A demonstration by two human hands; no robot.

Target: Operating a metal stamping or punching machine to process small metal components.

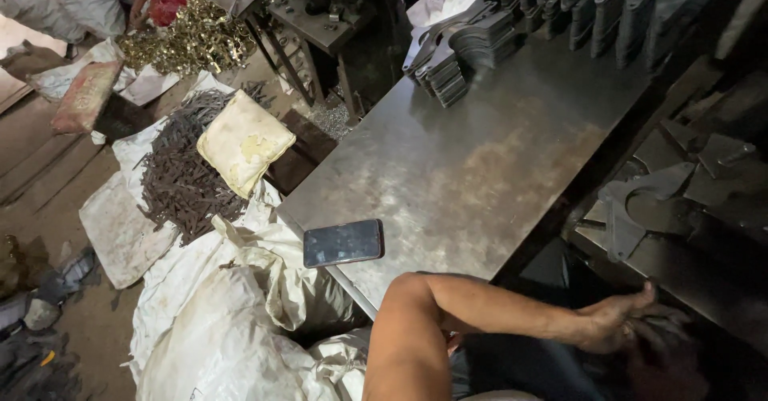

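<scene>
My left arm bends across the bottom of the view, and my left hand reaches right into the dark gap below the steel table. Its fingers curl around a dark flat metal plate down there; the shadow hides the plate's shape. My right hand is out of sight. More cut grey plates with round notches lie on a lower ledge just above that hand. A dark phone lies face up on the table's near left corner, close to my elbow.
Stacks of cut steel plates fill the table's far edge, with more rows behind. Left of the table are white sacks, a heap of dark rusty pieces, a yellowish cushion and shiny brass parts. Another person sits far left.
</scene>
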